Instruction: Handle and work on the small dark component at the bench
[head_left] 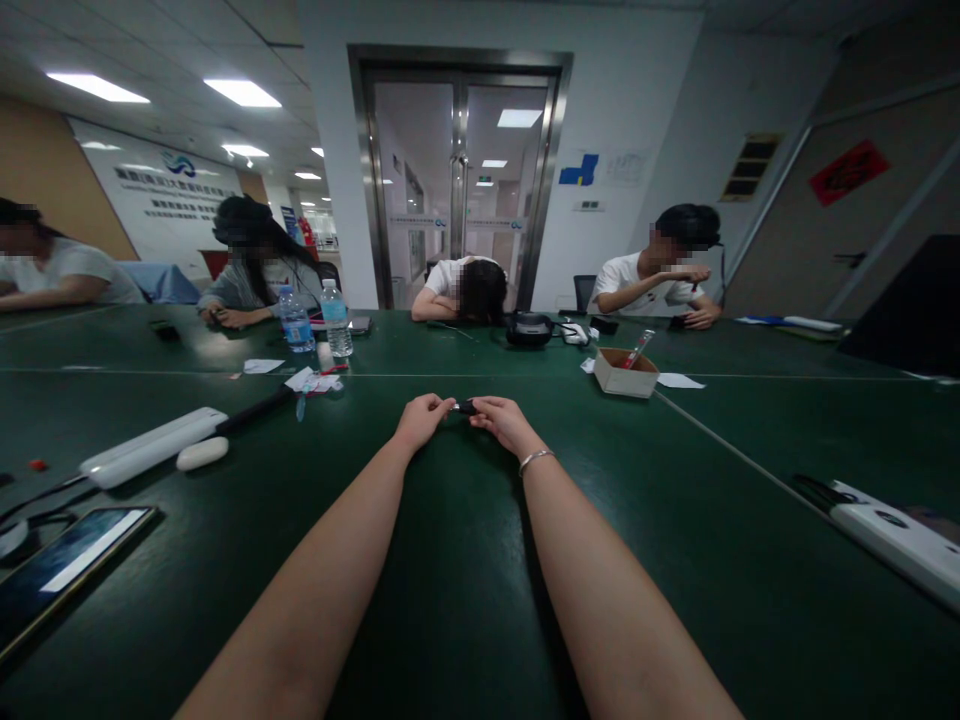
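Both my arms stretch out over a dark green table (465,560). My left hand (421,417) and my right hand (501,420) meet in the middle, each pinching one end of a small dark object (465,407) held just above the tabletop. A thin bracelet (535,459) circles my right wrist. What the small object is I cannot make out.
A white power strip (154,446) and a white oval piece (201,453) lie at left, a phone (64,565) at near left. Two water bottles (315,320), a cardboard box (625,373) and another white strip (900,540) stand around. Several people sit at the far side.
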